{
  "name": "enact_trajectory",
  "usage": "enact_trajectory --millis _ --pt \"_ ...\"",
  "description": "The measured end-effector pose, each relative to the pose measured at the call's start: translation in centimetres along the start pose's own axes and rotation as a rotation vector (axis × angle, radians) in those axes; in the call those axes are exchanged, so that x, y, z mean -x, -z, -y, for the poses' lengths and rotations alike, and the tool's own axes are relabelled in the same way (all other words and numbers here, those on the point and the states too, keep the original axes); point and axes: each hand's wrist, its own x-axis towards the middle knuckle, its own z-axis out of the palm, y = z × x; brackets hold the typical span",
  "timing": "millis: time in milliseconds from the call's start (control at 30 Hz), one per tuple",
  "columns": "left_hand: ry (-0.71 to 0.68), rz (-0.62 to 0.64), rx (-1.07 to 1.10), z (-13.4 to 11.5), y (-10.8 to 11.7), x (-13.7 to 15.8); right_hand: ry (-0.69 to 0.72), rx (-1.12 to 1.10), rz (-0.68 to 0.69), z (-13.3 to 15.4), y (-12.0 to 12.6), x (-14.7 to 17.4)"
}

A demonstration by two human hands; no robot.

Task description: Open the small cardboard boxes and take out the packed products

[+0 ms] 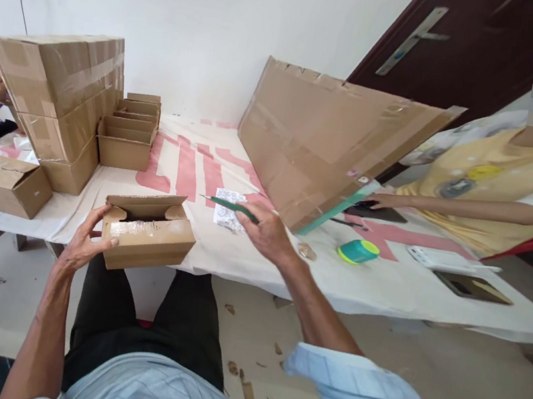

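My left hand grips the left end of a small cardboard box, thumb on the front and fingers at the back corner. The box rests at the table's front edge, tilted a little, its top partly open with a raised back flap. Clear tape shows on its front. My right hand is closed round a slim green pen-like tool whose thin pale tip points left, apart from the box. Beneath the tool lies a white sheet with dark printed patterns. The inside of the box is dark.
Stacked taped boxes and open boxes stand left. A large cardboard panel leans right of centre. Further right are a teal-and-yellow container and a dark phone-like slab. Co-workers are at both sides; scraps litter the floor.
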Motion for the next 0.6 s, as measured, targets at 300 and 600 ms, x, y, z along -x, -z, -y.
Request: enact_trajectory --millis 300,600 --pt "0.04 0.055 -0.042 -0.1 0.6 -0.4 -0.14 0.19 -0.031 -3.6 -11.4 8.8" --pt "0.002 0.095 -0.025 -0.6 0.8 -0.4 -0.118 -0.337 -0.034 2.7 -8.5 2.3"
